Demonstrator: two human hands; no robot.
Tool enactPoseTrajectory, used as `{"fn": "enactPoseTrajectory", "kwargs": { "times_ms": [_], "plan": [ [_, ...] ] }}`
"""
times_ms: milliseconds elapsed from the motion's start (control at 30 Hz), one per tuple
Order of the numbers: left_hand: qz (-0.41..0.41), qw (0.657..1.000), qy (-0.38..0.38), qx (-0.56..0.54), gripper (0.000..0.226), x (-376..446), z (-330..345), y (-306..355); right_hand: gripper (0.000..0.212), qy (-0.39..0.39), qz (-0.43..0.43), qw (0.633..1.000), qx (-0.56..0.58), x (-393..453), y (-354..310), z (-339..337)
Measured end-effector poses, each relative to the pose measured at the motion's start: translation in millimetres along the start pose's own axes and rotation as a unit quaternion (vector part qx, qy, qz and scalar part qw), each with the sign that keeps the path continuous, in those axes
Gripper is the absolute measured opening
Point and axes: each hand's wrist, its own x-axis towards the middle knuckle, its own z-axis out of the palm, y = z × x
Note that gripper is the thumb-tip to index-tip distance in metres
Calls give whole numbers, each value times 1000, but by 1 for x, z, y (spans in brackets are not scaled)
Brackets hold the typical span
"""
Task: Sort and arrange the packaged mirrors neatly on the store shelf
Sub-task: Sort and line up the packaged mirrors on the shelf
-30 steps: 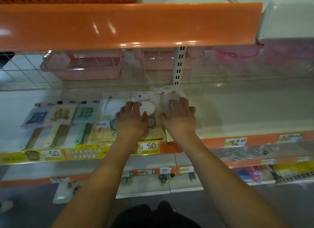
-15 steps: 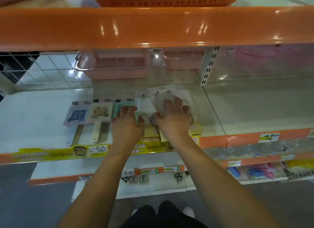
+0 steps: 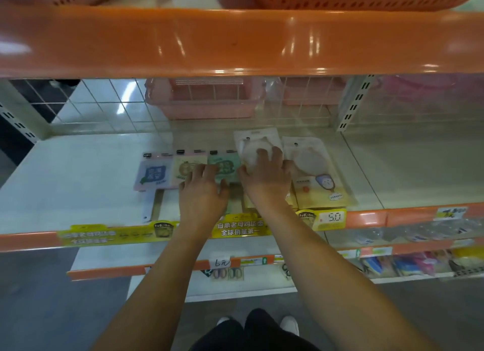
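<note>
Several packaged mirrors lie flat in a row on the white shelf (image 3: 78, 172): a purple one (image 3: 153, 176), a beige one (image 3: 183, 164), a green one (image 3: 226, 164), then two cream packs with round mirrors. My left hand (image 3: 203, 193) rests palm down over the beige and green packs, fingers spread. My right hand (image 3: 267, 177) lies flat on the left cream pack (image 3: 255, 142), fingers apart on top and thumb at its left edge. The right cream pack (image 3: 317, 175) lies uncovered beside it. The lower parts of the covered packs are hidden.
An orange shelf lip (image 3: 235, 41) hangs close overhead. Pink baskets (image 3: 207, 99) stand behind a wire grid at the back. Yellow price strips (image 3: 320, 218) line the front edge. Lower shelves hold small goods (image 3: 408, 265).
My view has swung left. Both hands have shifted left along the row; the left one now covers the beige and green packs, and a cream pack lies exposed to the right of my right hand.
</note>
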Motion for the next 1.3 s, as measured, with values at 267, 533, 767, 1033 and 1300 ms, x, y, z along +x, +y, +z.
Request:
{"fn": "enactPoseTrajectory", "kwargs": {
  "times_ms": [267, 533, 767, 1033, 1300],
  "plan": [
    [-7, 1000, 15, -3, 33, 3, 3, -4, 73, -86, 19, 993, -75, 1, 6, 11],
    [-14, 1000, -1, -26, 35, 10, 12, 13, 57, -119, -149, 981, -47, 15, 31, 13],
    [-20, 999, -18, -33, 36, 12, 14, 19, 55, -114, -128, 983, -59, 19, 34, 18],
    [-5, 999, -38, -36, 36, 23, 17, 36, 53, -66, -134, 989, 12, 19, 44, -2],
    [33, 992, -101, -68, 39, 28, 43, 90, 48, -23, -50, 997, 50, 32, 118, -44]
  ]
}}
